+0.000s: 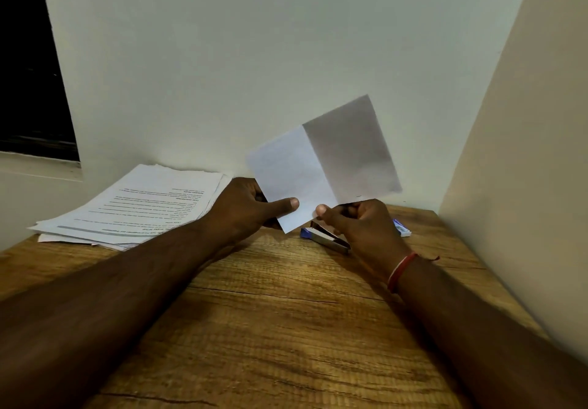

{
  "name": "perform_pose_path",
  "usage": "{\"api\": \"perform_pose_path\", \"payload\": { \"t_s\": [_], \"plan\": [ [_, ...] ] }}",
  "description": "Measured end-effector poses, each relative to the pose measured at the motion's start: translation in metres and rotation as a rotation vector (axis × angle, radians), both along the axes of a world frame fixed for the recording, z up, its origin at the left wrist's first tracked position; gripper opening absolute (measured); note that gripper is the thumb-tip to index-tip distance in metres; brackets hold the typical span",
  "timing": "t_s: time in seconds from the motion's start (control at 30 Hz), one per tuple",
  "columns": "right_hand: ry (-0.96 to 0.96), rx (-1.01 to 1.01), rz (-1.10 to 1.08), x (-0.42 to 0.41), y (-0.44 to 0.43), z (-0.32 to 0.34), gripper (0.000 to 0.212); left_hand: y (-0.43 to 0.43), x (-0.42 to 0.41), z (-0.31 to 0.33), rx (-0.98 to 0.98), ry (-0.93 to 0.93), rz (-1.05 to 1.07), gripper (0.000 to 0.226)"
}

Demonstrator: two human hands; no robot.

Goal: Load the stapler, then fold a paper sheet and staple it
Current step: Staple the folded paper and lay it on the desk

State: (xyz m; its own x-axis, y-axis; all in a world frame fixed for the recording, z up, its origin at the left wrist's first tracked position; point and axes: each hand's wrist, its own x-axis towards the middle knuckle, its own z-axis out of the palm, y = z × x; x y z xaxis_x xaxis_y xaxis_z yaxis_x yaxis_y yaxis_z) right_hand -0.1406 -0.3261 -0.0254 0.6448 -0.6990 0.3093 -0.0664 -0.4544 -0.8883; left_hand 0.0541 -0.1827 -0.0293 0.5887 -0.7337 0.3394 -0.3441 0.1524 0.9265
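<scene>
Left hand [246, 208] and right hand [356, 227] both pinch creased white paper sheet [286, 170]; printed paper stack [140, 205], nine o'clock, text unreadable.

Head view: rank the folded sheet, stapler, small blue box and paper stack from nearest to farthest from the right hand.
1. folded sheet: pinched by the right hand.
2. stapler, below the hand, and small blue box, at its right: too close to call.
3. paper stack: far left, by the wall.

Open tabletop [270, 329] up front; paper stack [136, 208] left, stapler [327, 240] right.
</scene>
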Motion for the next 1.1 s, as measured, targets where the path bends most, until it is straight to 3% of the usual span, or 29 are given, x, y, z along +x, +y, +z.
{"api": "perform_pose_path", "payload": {
  "t_s": [0.07,0.17,0.27,0.43,0.5,0.63,0.87,1.0,1.1],
  "plan": [
    [0.117,-0.077,0.031,-0.004,0.002,0.000,0.032,0.001,0.002,0.002,0.003,0.004,0.018,0.032],
    [0.365,-0.219,0.039,-0.004,-0.003,-0.007,0.049,0.004,0.004,0.006,0.022,-0.009,0.073,0.020],
    [0.446,-0.300,0.001,0.004,-0.012,-0.012,0.032,0.004,0.004,0.007,0.013,0.074,0.073,0.022],
    [0.419,-0.331,0.055,0.004,-0.010,-0.012,0.010,0.004,0.001,0.008,0.013,0.149,0.076,0.018],
    [0.325,-0.218,0.134,0.005,-0.007,-0.015,0.004,0.004,0.000,0.008,-0.006,0.135,0.062,0.012],
    [0.120,0.040,0.296,0.004,-0.002,-0.013,0.012,0.005,-0.001,0.008,-0.076,0.051,0.063,0.021],
    [0.065,0.088,0.348,0.002,0.001,-0.007,0.022,0.004,-0.001,0.005,-0.132,-0.047,0.079,0.027],
    [0.028,0.125,0.359,0.001,0.001,-0.009,0.024,0.003,-0.002,0.006,-0.083,-0.100,0.100,0.019],
    [0.040,0.155,0.350,0.002,-0.001,-0.010,0.025,0.001,-0.004,0.005,-0.061,-0.129,0.144,0.048]
  ]
}}
